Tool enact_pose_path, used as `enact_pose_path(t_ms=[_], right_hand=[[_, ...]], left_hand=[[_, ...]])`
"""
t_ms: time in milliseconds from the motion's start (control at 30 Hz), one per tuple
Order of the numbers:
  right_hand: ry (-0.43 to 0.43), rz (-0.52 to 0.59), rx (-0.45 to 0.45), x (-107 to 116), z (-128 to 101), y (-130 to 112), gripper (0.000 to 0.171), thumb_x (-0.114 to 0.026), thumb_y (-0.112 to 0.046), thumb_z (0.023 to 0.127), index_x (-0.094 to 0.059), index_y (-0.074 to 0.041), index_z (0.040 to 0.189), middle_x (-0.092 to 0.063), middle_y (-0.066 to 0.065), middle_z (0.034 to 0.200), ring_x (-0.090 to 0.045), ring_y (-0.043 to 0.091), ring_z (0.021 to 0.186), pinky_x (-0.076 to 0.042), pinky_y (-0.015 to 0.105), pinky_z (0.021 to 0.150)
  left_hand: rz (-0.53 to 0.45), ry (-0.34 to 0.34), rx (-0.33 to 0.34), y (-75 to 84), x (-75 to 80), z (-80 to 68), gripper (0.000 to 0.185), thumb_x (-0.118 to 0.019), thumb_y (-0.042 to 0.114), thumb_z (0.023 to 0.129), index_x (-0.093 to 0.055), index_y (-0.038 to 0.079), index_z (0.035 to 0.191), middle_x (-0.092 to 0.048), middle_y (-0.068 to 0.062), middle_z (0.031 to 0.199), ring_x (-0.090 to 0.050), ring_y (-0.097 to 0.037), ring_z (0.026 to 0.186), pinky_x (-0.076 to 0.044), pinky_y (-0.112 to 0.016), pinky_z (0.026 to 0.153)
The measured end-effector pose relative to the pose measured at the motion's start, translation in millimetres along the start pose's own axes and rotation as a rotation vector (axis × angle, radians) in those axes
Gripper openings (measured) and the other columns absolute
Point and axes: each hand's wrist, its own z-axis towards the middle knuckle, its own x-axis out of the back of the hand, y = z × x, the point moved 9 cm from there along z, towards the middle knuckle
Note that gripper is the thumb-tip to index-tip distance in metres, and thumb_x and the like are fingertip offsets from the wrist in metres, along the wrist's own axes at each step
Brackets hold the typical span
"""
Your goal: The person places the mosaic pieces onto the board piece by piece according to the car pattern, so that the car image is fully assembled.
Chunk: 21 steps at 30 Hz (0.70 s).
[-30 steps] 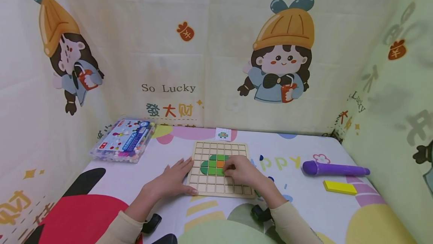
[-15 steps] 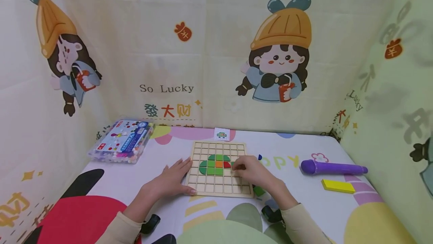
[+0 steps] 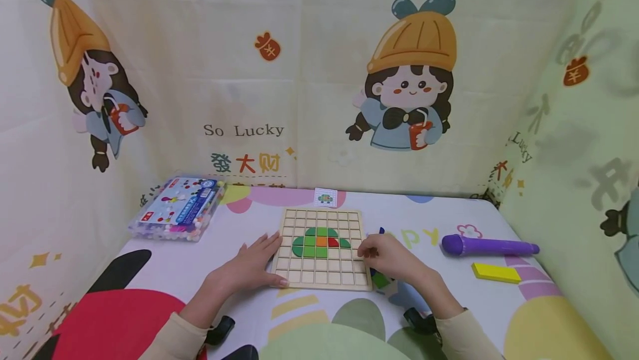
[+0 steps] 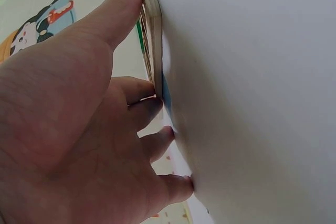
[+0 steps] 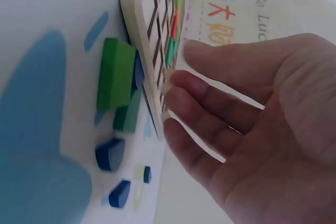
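Fingers of right hand touch grid board edge.

Cartoon-printed cream cloth walls enclose a table covered in colourful printed cloth.

The backdrop cloth reads "So Lucky" above "發大财"; the table cover shows "PY".
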Motion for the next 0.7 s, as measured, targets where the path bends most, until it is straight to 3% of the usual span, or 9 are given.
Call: enact_pose_path(t_ms=[367, 700], right_hand=[[-0.159, 0.064, 0.021, -4, -23, 8, 0.027, -0.072, 0.009, 0.073, -0.073, -0.012, 0.091, -0.069, -0.004, 0.087, -0.058, 0.009, 0.08, -0.051, 0.023, 0.07], [-0.187, 0.077, 0.069, -6, -31, 12, 0.037, -0.066, 0.014, 0.068, -0.072, -0.013, 0.092, -0.067, -0.003, 0.091, -0.056, 0.009, 0.08, -0.051, 0.024, 0.071]], left_hand=[[0.006, -0.007, 0.009, 2.6, 1.3, -1.3, 0.107, -0.079, 0.058, 0.075, -0.03, 0.01, 0.156, -0.026, -0.007, 0.166, -0.017, -0.038, 0.154, -0.011, -0.075, 0.115], [0.012, -0.015, 0.005, 3.0, 0.9, -0.7, 0.107, -0.078, 0.059, 0.075, -0.03, 0.009, 0.157, -0.025, -0.007, 0.166, -0.017, -0.038, 0.154, -0.011, -0.075, 0.115]])
